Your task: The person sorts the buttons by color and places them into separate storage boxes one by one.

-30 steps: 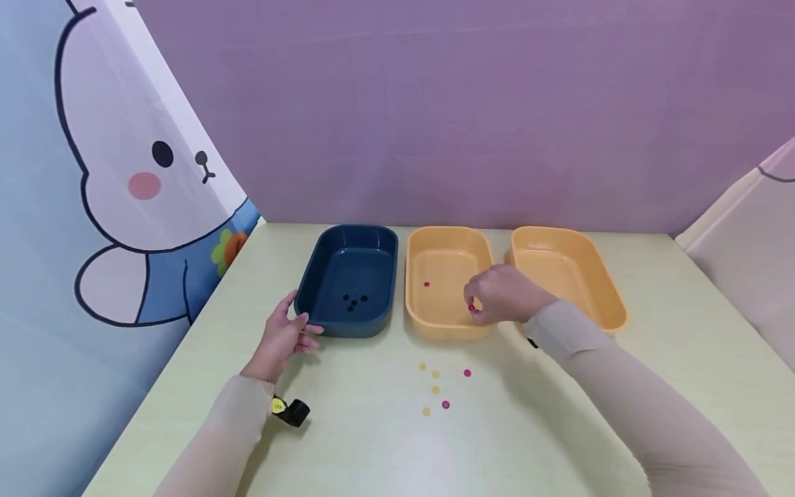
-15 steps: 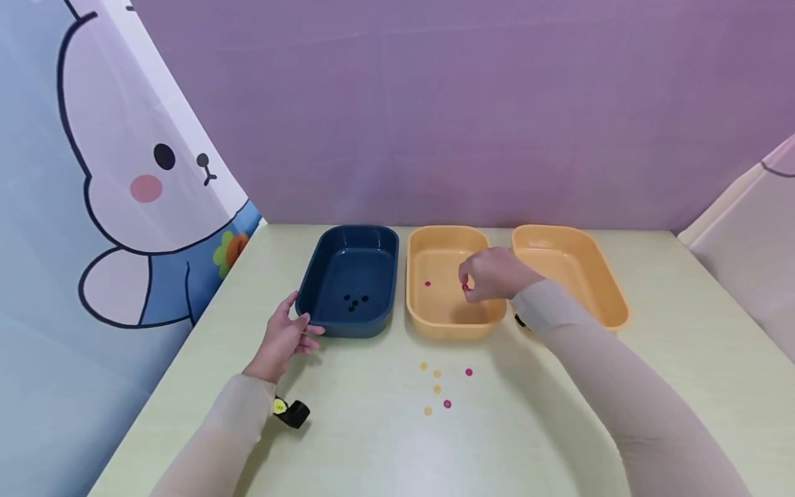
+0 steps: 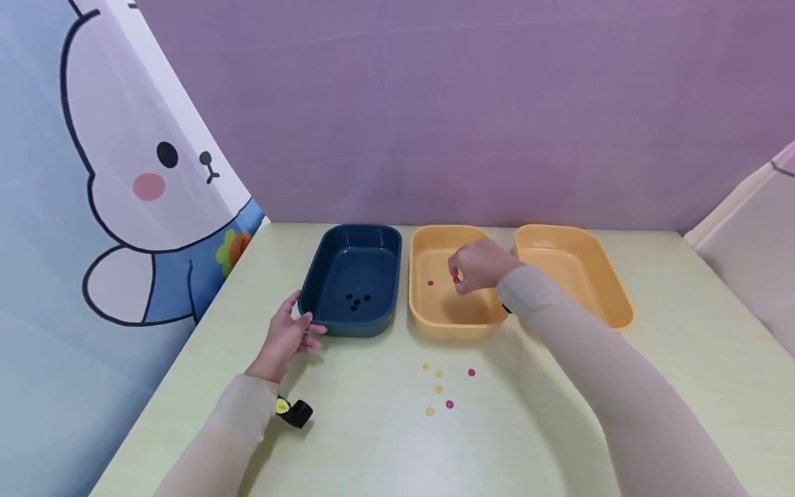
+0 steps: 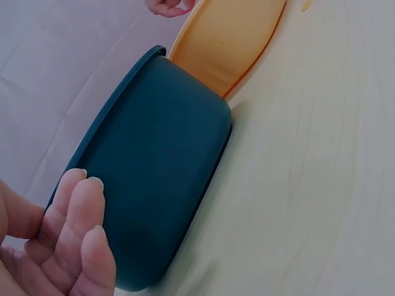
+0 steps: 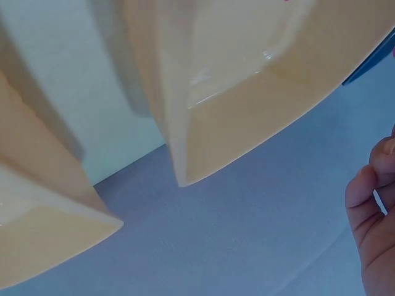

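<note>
Three trays stand in a row at the table's back: a dark blue tray (image 3: 323, 266) holding several black discs (image 3: 357, 300), a middle orange tray (image 3: 456, 324) with one red disc (image 3: 430, 283) inside, and a right orange tray (image 3: 611, 293). My right hand (image 3: 478, 266) hovers over the middle orange tray and pinches a small red disc (image 3: 456, 279) in its fingertips. My left hand (image 3: 287, 337) rests against the blue tray's (image 4: 154, 166) near left corner, with its fingers (image 4: 80, 234) lying on the outer wall.
Loose discs lie on the pale green table in front of the trays: several yellow discs (image 3: 437, 374) and two pink discs (image 3: 471, 373). A purple wall stands behind, and a cartoon rabbit curtain (image 3: 136, 172) hangs at the left.
My right hand has carried the red disc from the middle orange tray's near right edge up and leftward over its inside. The left hand has stayed at the blue tray.
</note>
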Motion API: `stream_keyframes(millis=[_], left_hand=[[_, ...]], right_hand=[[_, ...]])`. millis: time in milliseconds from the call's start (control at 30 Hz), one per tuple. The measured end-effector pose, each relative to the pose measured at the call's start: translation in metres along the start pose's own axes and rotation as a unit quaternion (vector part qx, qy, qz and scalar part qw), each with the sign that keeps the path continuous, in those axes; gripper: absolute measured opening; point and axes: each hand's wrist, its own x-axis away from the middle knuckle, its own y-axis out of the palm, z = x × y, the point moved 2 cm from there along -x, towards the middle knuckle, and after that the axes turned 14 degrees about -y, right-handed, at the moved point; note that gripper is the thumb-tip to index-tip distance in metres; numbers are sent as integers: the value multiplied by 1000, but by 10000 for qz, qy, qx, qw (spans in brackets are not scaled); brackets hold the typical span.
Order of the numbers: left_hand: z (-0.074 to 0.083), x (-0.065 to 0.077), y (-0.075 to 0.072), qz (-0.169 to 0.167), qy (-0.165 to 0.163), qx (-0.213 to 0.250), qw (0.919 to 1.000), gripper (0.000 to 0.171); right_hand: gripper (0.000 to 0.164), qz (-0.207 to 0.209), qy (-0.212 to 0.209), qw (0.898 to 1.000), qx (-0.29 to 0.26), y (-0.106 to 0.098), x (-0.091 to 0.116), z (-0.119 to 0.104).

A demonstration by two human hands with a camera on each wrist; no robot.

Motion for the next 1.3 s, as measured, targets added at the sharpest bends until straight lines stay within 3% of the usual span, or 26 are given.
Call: stream_keyframes(millis=[300, 600, 867, 1300], left_hand=[[-3, -1, 1, -78, 168, 123, 9998, 63], [-2, 0, 3, -22, 153, 136, 9998, 62], [-3, 0, 4, 198, 178, 203, 9994, 62], [-2, 0, 5, 236, 96, 219, 9994, 61]], right_hand=[[5, -256, -57, 9994, 247, 1, -18, 12], [4, 2, -110, 9981, 611, 5, -36, 18], [7, -297, -23, 9968, 745, 16, -53, 22], [11, -425, 99, 9965, 706, 39, -57, 31]])
